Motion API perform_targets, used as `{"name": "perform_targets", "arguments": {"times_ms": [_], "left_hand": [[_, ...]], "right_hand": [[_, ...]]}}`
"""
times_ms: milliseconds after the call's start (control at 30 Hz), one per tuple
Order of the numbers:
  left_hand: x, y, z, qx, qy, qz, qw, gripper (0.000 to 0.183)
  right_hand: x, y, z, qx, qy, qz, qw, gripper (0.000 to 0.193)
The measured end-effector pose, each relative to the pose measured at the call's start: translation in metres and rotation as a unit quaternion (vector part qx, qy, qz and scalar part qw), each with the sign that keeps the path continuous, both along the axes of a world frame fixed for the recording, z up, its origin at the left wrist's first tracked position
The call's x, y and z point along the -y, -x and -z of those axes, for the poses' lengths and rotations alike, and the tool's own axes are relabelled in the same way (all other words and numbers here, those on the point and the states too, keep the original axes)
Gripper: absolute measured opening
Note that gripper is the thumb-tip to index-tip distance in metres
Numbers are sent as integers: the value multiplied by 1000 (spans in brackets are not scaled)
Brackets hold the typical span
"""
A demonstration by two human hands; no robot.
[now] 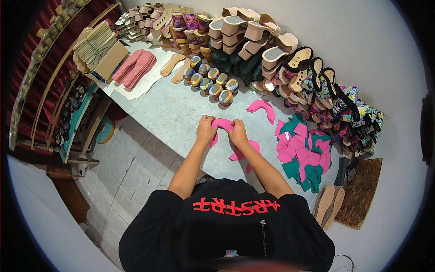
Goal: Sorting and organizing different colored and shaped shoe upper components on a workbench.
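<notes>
Both hands grip a curved pink shoe strap [222,123], held a little above the table near its front edge. My left hand [206,128] pinches its left end, where a tail of pink hangs down below the fingers. My right hand [237,133] is closed on the other side of the arch. Just beyond my right hand lies another curved pink strap [262,107]. More pink pieces [252,149] lie under and beside my right forearm. To the right is a loose heap of pink and green cut pieces [303,152].
Several colourful round heels [213,84] stand in rows mid-table. Stacked shoes and soles [247,31] line the wall. Red speckled insoles [136,68] and a cardboard box [108,59] are at the far left. A brown board [362,195] and tan soles [328,204] sit at right.
</notes>
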State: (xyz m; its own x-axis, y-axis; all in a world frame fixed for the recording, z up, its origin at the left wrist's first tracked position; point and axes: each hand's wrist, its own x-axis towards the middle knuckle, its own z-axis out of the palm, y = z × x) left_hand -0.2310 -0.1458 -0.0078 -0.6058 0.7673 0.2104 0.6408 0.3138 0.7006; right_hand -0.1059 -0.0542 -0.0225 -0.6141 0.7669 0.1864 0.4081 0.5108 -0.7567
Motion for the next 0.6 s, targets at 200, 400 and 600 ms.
{"name": "perform_targets", "arguments": {"times_ms": [200,400,600], "left_hand": [[3,5,-6,-16,66,-15,998,18],[3,11,-11,52,98,-16,994,20],[1,5,-18,60,87,-23,994,20]], "right_hand": [[-2,0,1,20,7,-7,1000,37],[-5,-1,7,37,18,-5,999,28],[-9,-1,2,-13,48,-35,998,22]]}}
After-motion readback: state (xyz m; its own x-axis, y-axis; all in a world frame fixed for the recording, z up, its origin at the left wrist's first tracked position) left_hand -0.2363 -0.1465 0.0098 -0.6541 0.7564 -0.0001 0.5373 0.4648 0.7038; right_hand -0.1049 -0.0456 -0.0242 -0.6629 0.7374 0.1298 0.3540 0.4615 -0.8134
